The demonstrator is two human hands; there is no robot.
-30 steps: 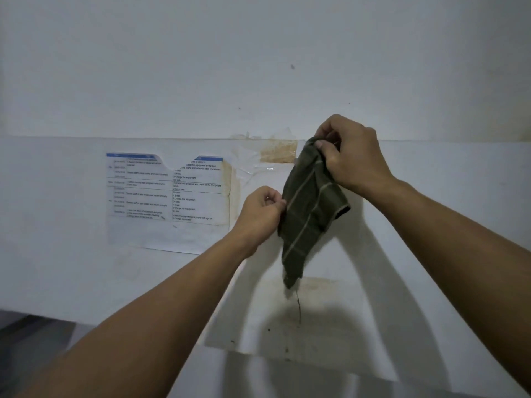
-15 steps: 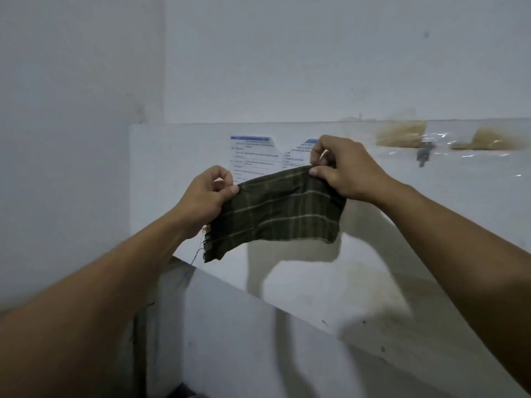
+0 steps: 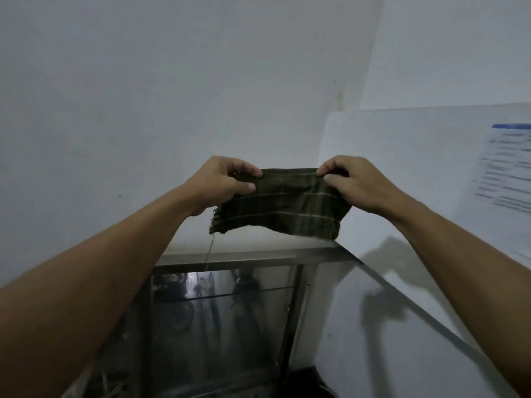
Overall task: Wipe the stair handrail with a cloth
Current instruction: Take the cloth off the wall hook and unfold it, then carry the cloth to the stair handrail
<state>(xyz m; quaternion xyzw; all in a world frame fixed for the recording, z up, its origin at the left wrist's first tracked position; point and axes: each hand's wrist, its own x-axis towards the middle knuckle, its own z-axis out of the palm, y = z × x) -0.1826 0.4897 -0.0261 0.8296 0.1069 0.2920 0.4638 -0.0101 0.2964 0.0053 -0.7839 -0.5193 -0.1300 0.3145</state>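
Observation:
A dark green cloth (image 3: 283, 206) with thin pale stripes hangs stretched out in front of me at chest height. My left hand (image 3: 222, 183) pinches its upper left corner and my right hand (image 3: 355, 183) pinches its upper right corner. A loose thread dangles from the cloth's frayed lower left edge. No stair handrail can be made out with certainty; a grey metal rail (image 3: 247, 261) runs level just below the cloth.
A white wall (image 3: 172, 81) fills the left and top. A white panel (image 3: 402, 168) with a printed sheet (image 3: 508, 168) stands at the right. Under the metal rail a dark glass pane (image 3: 218, 326) reflects dim shapes.
The view has swung left, so the printed sheet slid to the right edge and the metal rail and glass came into sight. The cloth went from bunched to spread between both hands.

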